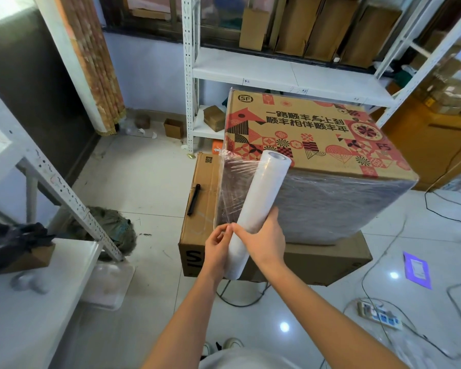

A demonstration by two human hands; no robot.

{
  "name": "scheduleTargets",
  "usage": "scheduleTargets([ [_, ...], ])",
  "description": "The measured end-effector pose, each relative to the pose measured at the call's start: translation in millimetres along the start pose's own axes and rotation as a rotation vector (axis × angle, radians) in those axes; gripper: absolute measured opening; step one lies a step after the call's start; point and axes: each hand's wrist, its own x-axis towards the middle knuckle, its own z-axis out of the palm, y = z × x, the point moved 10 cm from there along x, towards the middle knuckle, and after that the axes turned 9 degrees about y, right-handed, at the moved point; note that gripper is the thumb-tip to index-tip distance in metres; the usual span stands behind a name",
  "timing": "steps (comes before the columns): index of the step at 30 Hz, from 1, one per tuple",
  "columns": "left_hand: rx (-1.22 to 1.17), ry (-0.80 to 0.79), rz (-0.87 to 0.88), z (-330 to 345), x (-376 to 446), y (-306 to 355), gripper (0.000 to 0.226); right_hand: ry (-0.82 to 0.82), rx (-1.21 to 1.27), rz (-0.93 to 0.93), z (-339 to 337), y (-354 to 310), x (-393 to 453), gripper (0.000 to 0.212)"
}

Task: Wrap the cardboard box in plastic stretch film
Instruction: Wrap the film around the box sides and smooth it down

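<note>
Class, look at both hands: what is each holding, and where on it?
Both hold the stretch film roll at its lower part: right hand wraps it, left hand pinches its edge.

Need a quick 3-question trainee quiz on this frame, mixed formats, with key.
1. True or false: the printed box stands directly on the floor.
2. What does the right hand grip? A) a black marker B) the film roll C) a power strip
3. Fill in: film already stretches from the roll to the box's near ____ corner.

Key: 1 false, it sits on a plain box. 2 B. 3 left. The left hand pinches at the roll too.
</note>
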Motion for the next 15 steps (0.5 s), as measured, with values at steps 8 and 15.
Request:
scheduleTargets([
  [8,0.031,-0.096,-0.034,1,10,-2,0.012,-0.050,0.067,-0.025,1,0,5,0.068],
  [15,0.024,-0.099,-0.006,-3,21,0,0.013,-0.073,0.099,-0.031,4,-2,4,0.072],
])
